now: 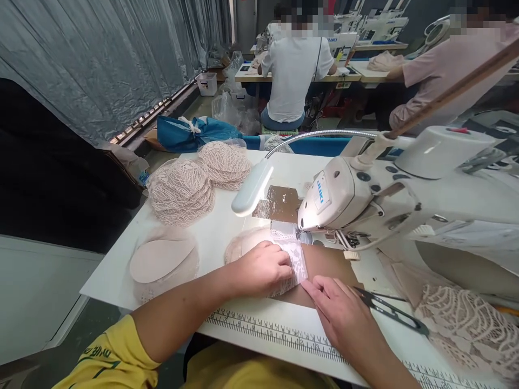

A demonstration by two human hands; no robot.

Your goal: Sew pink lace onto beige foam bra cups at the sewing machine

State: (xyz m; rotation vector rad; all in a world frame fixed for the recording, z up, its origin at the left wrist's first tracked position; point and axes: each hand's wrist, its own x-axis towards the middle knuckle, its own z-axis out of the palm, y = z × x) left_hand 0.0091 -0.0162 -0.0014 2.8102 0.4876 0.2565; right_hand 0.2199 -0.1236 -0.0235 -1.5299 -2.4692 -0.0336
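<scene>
A beige lace piece (298, 260) lies beneath the needle end of the white sewing machine (344, 189), brightly lit. My left hand (265, 268) is closed on it, knuckles up, fingers curled into the fabric; the fingertips are hidden. At the lace's near right corner, my right hand (330, 297) pinches the edge between thumb and forefinger. Beside that hand lies a pair of dark thread snips or a similar slim black tool (391, 310). The brown plate (328, 263) of the machine bed shows under the fabric.
Stacked lace cups (180, 192) sit at the back left, with a smooth oval pad (160, 260) on lace nearer me. A lamp (252, 186) overhangs the work. A printed ruler (275, 332) runs along the front edge. More lace (466, 319) lies right. Two people sit at machines beyond.
</scene>
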